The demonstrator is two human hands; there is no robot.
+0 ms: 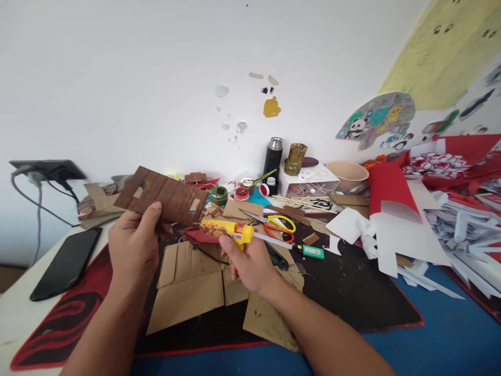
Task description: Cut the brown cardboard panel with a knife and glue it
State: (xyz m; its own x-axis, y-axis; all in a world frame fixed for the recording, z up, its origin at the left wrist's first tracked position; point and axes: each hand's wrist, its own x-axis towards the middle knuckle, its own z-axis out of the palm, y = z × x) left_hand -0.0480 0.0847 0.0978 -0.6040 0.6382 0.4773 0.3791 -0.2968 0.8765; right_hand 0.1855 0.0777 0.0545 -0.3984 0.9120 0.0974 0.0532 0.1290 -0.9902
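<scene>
My left hand (135, 243) pinches the lower edge of a brown wood-coloured panel (166, 196), thumb on its near face. Two small rectangular holes are cut through the panel, one near each end. In my right hand (250, 261) is a yellow hot glue gun (225, 231), its nozzle pointing left toward the panel's lower right corner. A white glue stick (273, 239) sticks out of its back end. Whether the nozzle touches the panel I cannot tell. Below both hands lie flat pieces of cardboard (188, 300) on a dark mat.
Scissors (274, 223) with yellow and red handles lie beyond my right hand, beside a green lighter (311, 251). Paint jars (219, 195), a black flask (273, 159) and a white box (309, 180) stand by the wall. A phone (66, 263) lies left; paper scraps (462, 230) pile up right.
</scene>
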